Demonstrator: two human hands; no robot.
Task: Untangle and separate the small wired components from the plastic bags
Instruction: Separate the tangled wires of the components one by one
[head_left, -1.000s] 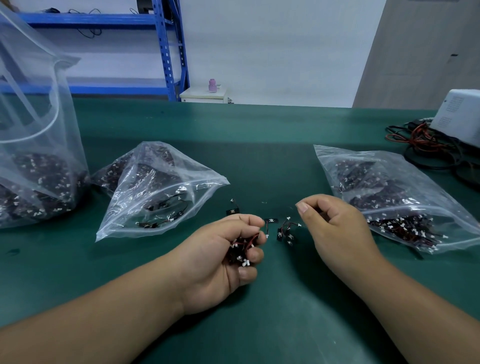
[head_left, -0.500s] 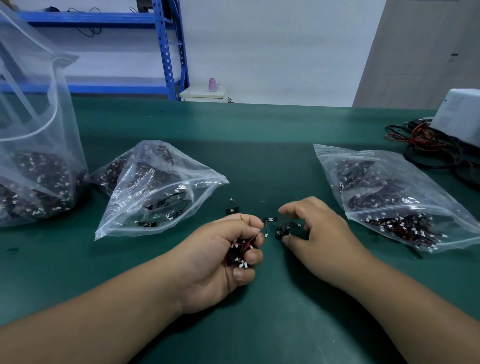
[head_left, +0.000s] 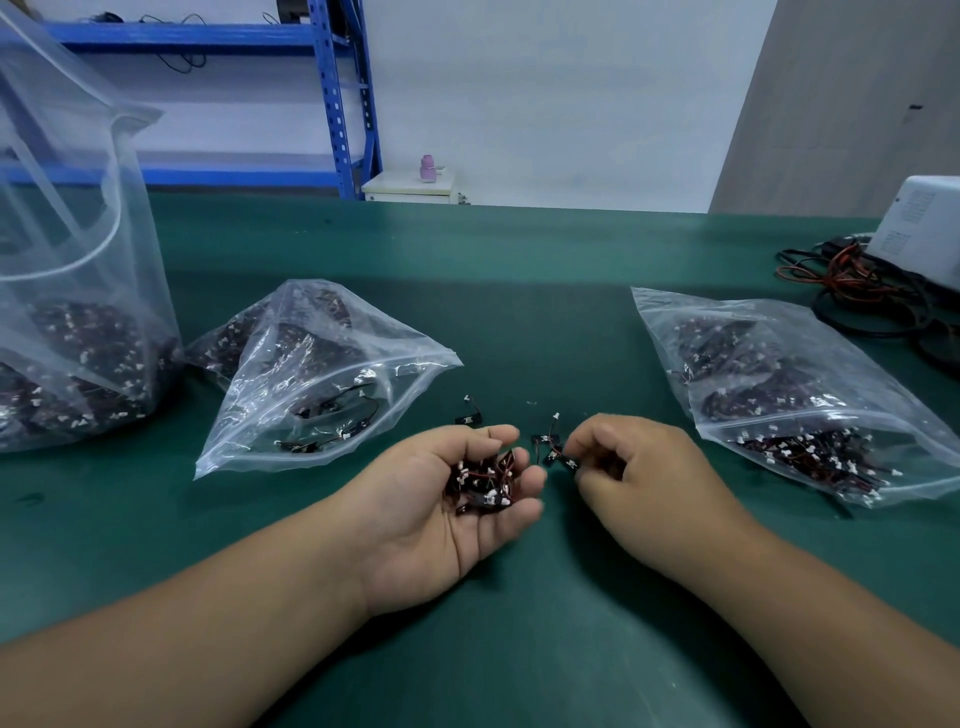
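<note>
Bags: three; left bag cropped, middle bag, right bag.
Left hand: curled, cupping tangled components.
Right hand: pinching one component.
Loose pieces: count unclear.

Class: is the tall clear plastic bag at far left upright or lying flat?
Upright. The tall clear plastic bag stands with its mouth raised, dark wired components heaped at its bottom.

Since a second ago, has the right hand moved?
Yes. The right hand shifted left, away from the right plastic bag, toward the loose wired components.
</note>
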